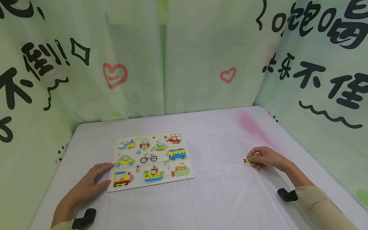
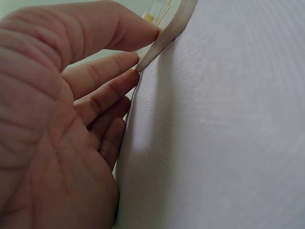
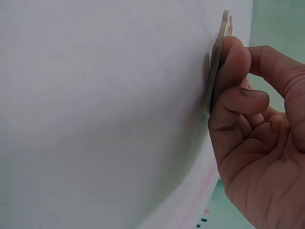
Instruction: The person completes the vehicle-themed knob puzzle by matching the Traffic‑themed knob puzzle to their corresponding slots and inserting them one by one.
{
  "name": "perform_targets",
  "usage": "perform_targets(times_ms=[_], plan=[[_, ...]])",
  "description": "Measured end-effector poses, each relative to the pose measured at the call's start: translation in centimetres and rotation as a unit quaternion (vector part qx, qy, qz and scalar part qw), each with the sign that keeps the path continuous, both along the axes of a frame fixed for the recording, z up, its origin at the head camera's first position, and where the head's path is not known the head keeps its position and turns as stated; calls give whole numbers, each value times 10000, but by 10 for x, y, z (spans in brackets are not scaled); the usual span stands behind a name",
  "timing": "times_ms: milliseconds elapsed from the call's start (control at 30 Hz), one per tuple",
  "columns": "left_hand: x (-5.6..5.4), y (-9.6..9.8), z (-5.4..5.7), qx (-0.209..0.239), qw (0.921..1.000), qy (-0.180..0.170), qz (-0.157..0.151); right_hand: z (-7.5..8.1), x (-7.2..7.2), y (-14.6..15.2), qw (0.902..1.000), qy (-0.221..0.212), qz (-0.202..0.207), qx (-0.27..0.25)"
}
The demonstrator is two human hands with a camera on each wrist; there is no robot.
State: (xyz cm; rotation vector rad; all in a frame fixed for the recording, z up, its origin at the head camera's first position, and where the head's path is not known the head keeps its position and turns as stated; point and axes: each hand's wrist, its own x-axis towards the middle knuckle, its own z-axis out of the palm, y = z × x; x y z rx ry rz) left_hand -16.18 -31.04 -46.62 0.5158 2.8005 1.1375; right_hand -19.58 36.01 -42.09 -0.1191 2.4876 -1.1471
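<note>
A wooden puzzle board [image 1: 141,188] with colourful vehicle pictures lies flat on the left half of the table. My left hand [image 1: 91,182] is at the board's left side, its fairly straight fingers touching the edge. In the left wrist view the thumb [image 2: 114,28] rests against the board's rim [image 2: 174,31]. Well to the right of the board, my right hand [image 1: 267,158] pinches a small submarine puzzle piece [image 1: 246,161] with a red propeller, mostly covered by the fingers. In the right wrist view that thin puzzle piece [image 3: 215,71] appears edge-on, close to the tablecloth.
A white cloth [image 1: 218,198] with a pink smear [image 1: 256,127] covers the table. Green curtains [image 1: 201,48] with black writing and red hearts stand behind and at both sides. Black wrist devices [image 1: 84,218] sit at both sleeves.
</note>
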Motion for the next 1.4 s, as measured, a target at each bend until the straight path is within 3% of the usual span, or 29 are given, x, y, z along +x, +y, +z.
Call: perform_targets(times_ms=[133, 333, 500, 867, 1400], plan=[[2, -3, 1, 6, 9999, -153, 68, 0, -2, -7, 9999, 101, -73, 30], [2, -4, 2, 90, 9999, -58, -23, -1, 1, -8, 9992, 271, -287, 107], [3, -3, 2, 132, 9997, -204, 23, -1, 2, -8, 9987, 321, -403, -22], [0, -1, 1, 89, 9998, -152, -25, -4, 8, -11, 9954, 452, -675, -511], [0, 2, 3, 179, 9998, -111, -74, -7, 10, -22, 9922, 416, -712, -939]])
